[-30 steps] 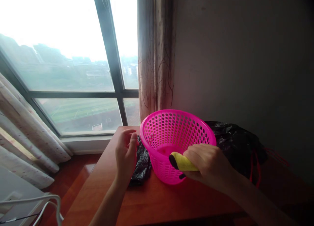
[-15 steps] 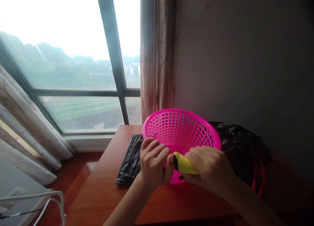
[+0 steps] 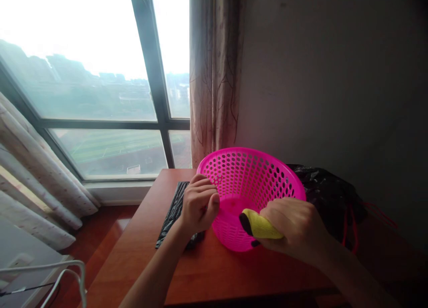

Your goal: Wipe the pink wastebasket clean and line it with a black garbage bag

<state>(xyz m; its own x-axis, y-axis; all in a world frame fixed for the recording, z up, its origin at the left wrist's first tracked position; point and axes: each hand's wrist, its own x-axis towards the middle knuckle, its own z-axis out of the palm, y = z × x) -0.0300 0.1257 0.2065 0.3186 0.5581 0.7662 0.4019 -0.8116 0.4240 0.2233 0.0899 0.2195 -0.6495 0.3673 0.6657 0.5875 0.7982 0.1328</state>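
Centrally, a yellow and black cloth (image 3: 264, 225) in the right hand (image 3: 294, 223).
Cloth: gripped before the pink basket (image 3: 230, 234), right of the left hand (image 3: 199, 203), which is curled nearly closed beside the rim; whether it holds anything cannot be told.

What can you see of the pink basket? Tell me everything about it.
The basket is bright pink and looks like plastic, with a smooth rim, rows of holes in its flaring wall and a narrower base. It sits mouth up on the reddish-brown table, between black plastic sheeting and a black bag. The left hand and the right hand, gripping a yellow-and-black item, hide parts of it; whether either touches it is unclear.
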